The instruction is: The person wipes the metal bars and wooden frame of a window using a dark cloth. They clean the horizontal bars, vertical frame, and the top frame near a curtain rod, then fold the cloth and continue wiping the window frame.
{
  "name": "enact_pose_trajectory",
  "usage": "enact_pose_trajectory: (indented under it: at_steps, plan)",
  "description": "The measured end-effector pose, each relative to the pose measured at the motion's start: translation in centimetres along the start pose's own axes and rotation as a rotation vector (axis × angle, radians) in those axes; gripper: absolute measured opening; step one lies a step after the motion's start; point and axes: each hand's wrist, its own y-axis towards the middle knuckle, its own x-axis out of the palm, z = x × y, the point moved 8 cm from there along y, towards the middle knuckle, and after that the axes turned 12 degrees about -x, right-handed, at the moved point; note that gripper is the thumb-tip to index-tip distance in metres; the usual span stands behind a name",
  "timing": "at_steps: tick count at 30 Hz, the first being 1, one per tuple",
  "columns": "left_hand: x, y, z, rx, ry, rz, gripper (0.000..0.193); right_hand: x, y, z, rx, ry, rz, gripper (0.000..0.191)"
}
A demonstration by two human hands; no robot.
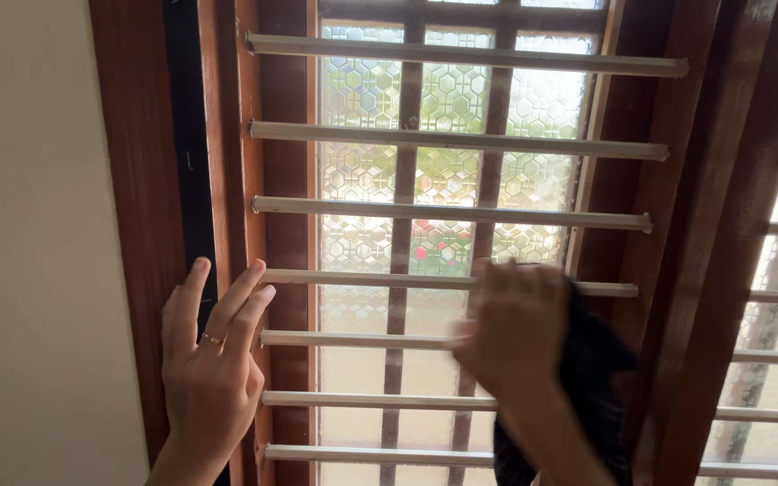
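A dark cloth (592,378) is gripped in the right hand (511,328), which is blurred, and is pressed against the white window bars (443,211) at the lower right of the grille. The cloth is judged soft, light and limp, best bunched in the palm. The left hand (212,360) is laid open, fingers spread, on the wooden window frame (150,180). Patterned glass (447,94) is seen beyond.
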Motion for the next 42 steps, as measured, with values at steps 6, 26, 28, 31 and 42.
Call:
enact_pose_trajectory:
  at_steps: [6,26,28,31,42]
  plan:
    - [-0.3,0.2,0.0,0.027,0.019,0.037,0.022,-2.0,5.5,-17.0,-0.280,0.486,0.220,0.076]
    - [-0.4,-0.3,-0.2,0.018,0.022,0.026,0.023,-0.2,-4.8,7.3,0.083,-0.002,0.158,0.049]
    - [-0.4,-0.3,-0.3,0.014,0.004,0.029,0.023,-0.4,-6.1,6.2,0.113,0.042,0.271,0.055]
    - [-0.4,-0.1,-0.5,-0.001,-0.054,0.032,0.020,0.1,-7.9,4.9,0.165,0.136,0.318,0.064]
    - [0.0,-4.9,-1.0,0.000,-0.077,-0.055,0.043,-1.9,-10.5,1.7,0.049,0.471,0.217,0.048]
